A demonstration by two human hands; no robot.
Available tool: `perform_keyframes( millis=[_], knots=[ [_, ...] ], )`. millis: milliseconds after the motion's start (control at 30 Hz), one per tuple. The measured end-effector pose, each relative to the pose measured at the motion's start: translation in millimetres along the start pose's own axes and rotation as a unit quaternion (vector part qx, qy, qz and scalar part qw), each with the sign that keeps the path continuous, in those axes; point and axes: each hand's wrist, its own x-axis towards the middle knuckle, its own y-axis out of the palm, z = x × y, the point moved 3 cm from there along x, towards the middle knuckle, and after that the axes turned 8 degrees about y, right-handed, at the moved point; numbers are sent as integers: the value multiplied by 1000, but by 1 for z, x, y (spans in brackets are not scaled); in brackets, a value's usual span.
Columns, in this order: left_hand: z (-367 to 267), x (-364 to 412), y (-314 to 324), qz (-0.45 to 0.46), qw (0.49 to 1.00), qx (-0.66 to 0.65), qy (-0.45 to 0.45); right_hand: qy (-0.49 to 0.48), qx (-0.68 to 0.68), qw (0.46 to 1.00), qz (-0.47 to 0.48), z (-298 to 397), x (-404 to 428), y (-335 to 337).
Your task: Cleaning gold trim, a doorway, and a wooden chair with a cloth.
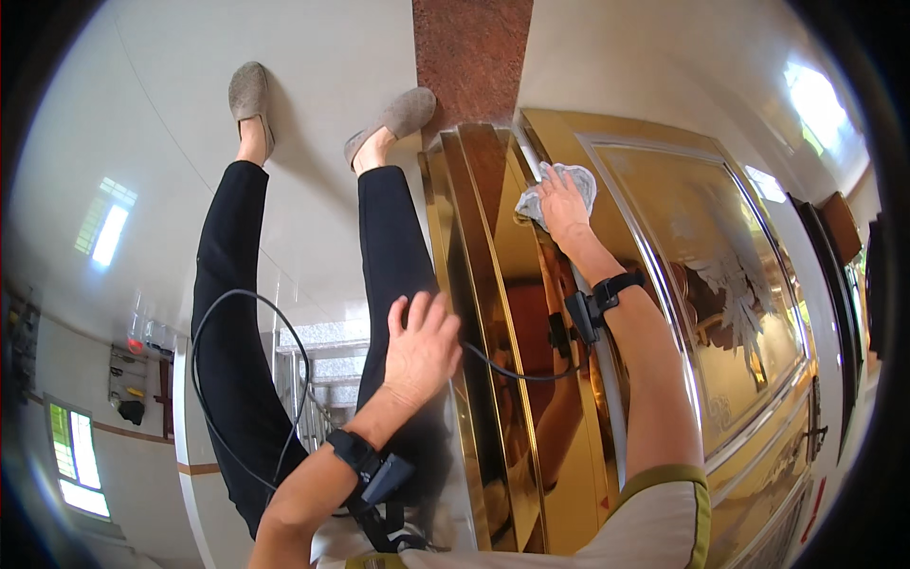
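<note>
My right hand [565, 203] presses a crumpled grey-white cloth [584, 183] against the edge of a shiny gold-coloured metal door [611, 135], low down near the floor. Beside it runs the polished gold door frame [522, 398], which mirrors my arm. My left hand [424, 345] is held in front of my thigh, near the outer side of the frame, with its fingers apart and slightly bent and nothing in it. Both wrists wear black straps with small dark devices, and a black cable [307, 363] loops from them across my legs.
A reddish-brown stone threshold [473, 57] crosses the glossy pale floor [170, 78] beyond my feet in grey slip-on shoes [249, 89]. The door has a raised decorated panel [739, 284] and a handle [816, 432]. Stairs with a metal railing [306, 398] show behind my legs.
</note>
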Motion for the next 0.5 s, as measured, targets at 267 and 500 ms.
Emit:
perform_keyframes(
  millis=[267,500],
  knots=[
    [-6,15,1,21,1000,-3,20,29,37,998,45,18,87,37],
    [-6,22,0,39,998,-3,44,67,43,997,6,27,154,64]
  ],
)
